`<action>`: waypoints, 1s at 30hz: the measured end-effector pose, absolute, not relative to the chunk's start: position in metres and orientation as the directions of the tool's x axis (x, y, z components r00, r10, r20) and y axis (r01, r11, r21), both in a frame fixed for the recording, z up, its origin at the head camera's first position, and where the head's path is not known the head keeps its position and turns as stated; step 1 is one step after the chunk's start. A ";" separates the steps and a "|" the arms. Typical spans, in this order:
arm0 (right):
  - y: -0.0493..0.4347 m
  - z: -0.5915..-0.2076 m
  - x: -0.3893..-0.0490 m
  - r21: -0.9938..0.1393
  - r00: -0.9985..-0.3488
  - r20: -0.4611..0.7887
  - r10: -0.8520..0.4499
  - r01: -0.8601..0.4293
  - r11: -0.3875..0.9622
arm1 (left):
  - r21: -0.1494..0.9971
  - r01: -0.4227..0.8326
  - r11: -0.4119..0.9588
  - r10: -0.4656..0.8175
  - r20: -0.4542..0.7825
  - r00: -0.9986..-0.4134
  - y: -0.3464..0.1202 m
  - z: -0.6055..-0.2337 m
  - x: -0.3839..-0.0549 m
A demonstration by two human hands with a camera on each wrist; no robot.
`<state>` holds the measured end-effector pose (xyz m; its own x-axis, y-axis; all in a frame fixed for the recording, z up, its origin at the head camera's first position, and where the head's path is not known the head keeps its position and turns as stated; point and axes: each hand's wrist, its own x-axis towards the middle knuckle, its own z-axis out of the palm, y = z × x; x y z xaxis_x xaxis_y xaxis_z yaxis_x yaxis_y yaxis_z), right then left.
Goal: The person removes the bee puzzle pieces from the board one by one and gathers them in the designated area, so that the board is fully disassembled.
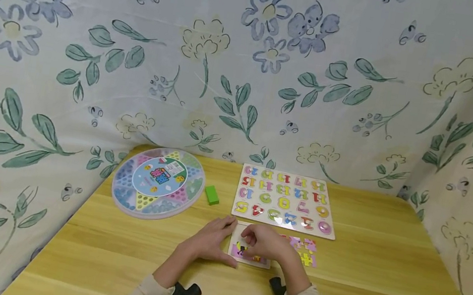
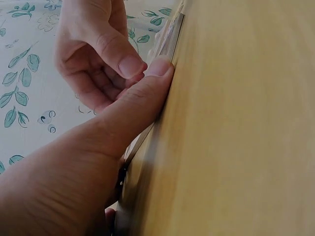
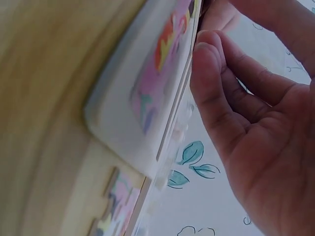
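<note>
A small white picture puzzle board [image 1: 248, 262] with pink, yellow and black artwork lies flat on the table. My left hand [image 1: 211, 239] holds it at its left side. Its thumb [image 2: 140, 96] lies along the near edge, and the fingers reach the far left corner. Over the board hovers my right hand [image 1: 267, 243], its fingers curled down. In the right wrist view the right fingertips [image 3: 206, 54] are close to the board's surface; no piece shows between them. Colourful jigsaw pieces [image 1: 307, 252] lie just right of the board, partly behind the right wrist.
Behind the puzzle is a larger number board [image 1: 283, 203] with coloured numerals. A green block [image 1: 212, 195] sits to its left, beside a round star-patterned game board [image 1: 158, 182]. The wooden table [image 1: 392, 273] meets a floral cloth [image 1: 244, 92] at the back.
</note>
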<state>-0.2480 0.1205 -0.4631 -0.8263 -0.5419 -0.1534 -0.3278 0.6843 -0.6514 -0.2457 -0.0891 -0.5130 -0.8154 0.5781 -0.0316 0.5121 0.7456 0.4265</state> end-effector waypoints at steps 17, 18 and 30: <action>0.109 -0.468 -0.248 -0.620 -0.833 -0.161 -0.530 -0.333 0.711 | 0.430 0.512 0.743 0.578 -0.028 -0.815 -0.089 -0.514 -0.247; 0.109 -0.468 -0.248 -0.619 -0.832 -0.158 -0.533 -0.337 0.710 | 0.429 0.513 0.744 0.578 -0.028 -0.815 -0.089 -0.514 -0.247; 0.111 -0.472 -0.247 -0.632 -0.827 -0.142 -0.544 -0.348 0.693 | 0.414 0.524 0.744 0.584 -0.023 -0.812 -0.089 -0.514 -0.246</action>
<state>-0.2465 0.1109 -0.4717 -0.8268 -0.5445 -0.1416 -0.3480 0.6927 -0.6317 -0.2463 -0.0885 -0.5138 -0.8116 0.5838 -0.0232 0.5236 0.7444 0.4144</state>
